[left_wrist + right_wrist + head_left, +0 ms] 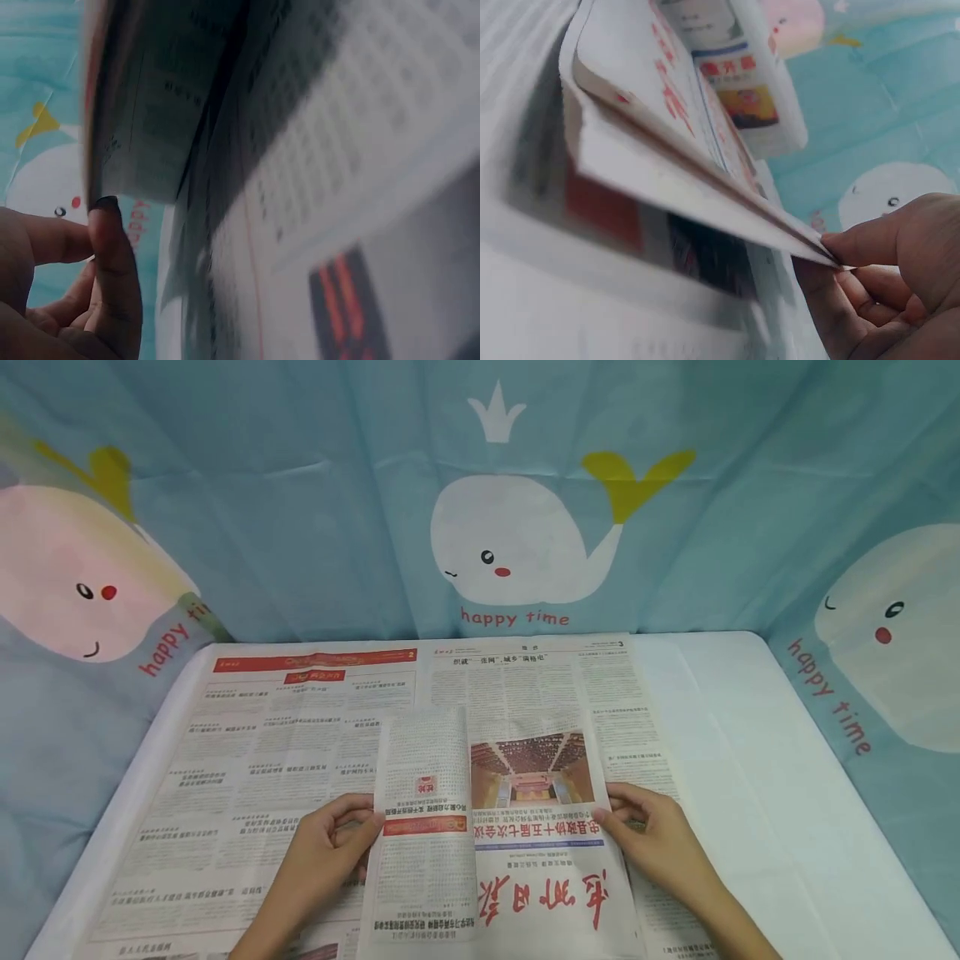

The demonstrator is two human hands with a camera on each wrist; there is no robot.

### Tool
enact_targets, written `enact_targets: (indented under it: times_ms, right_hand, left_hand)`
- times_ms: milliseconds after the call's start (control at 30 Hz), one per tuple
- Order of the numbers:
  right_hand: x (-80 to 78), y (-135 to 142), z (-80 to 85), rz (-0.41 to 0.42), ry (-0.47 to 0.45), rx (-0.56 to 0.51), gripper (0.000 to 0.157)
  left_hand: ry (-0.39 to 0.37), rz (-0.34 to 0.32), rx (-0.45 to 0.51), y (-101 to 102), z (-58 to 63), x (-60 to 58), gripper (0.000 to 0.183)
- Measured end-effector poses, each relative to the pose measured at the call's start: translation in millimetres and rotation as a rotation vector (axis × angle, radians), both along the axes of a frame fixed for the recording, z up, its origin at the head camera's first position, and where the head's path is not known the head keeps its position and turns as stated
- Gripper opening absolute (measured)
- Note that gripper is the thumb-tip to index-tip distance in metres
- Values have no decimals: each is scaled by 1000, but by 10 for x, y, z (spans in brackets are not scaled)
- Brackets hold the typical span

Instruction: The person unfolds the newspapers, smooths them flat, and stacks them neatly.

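Note:
A folded newspaper (543, 856) with red headline characters and a photo of a hall is held up at its two sides. At its left edge, my left hand (333, 843) pinches the paper between thumb and fingers. The right edge is pinched by my right hand (651, 831). In the right wrist view, several layers of the folded newspaper (697, 176) meet between the thumb and fingers, and the fold's near end gapes a little. The left wrist view has the left fingers (116, 262) against the paper's edge, the page's underside in shadow.
Beneath the folded newspaper lies an opened newspaper sheet (247, 760), spread over the left and middle of a white table (765, 760). A light blue curtain (322, 552) with printed whales hangs behind the table and along both sides.

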State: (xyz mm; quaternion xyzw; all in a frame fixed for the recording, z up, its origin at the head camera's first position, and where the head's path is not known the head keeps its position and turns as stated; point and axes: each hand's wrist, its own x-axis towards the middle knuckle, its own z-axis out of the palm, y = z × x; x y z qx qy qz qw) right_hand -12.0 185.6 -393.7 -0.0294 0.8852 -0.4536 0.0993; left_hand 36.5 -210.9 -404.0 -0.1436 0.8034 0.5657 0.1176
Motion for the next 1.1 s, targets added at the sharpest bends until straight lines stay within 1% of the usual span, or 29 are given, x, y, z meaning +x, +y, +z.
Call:
enact_targets:
  times_ms: [133,267,300,400,533,667,767,900,967,1033,1100]
  right_hand:
    - [39,98,-8,-20,47,78,42]
    - [55,183,-1,-32,92,165,46]
    - [56,203,3,-32,96,178,47]
    - [53,254,20,-27,90,199,48]
    - [61,322,32,-23,71,201,48]
    - [86,382,30,-22,73,210,49]
    - [112,422,14,-18,76,215,50]
    - [126,482,-8,4,63,163,49]
    - [121,513,-13,17,52,127,49]
    - [114,542,-15,25,42,108,48]
    - [116,562,-13,22,30,103,50]
  left_hand:
    - [-13,-5,-49,-74,5,0,37]
    - [-19,-49,-90,-156,-3,2,40]
    - [-22,-61,-101,-177,-5,5,42]
    - [-44,-68,-145,-230,-5,3,41]
    - [-50,-55,-194,-258,1,-14,41]
    - [-47,-69,-228,-237,-18,-6,45]
    - [-54,-84,-229,-218,-43,11,44]
    - [-73,-87,-232,-218,-44,33,44]
    - [-81,-86,-245,-225,-30,39,47]
    - [-77,-94,-243,-231,-16,36,51]
    - [-52,-107,-216,-232,-9,28,55]
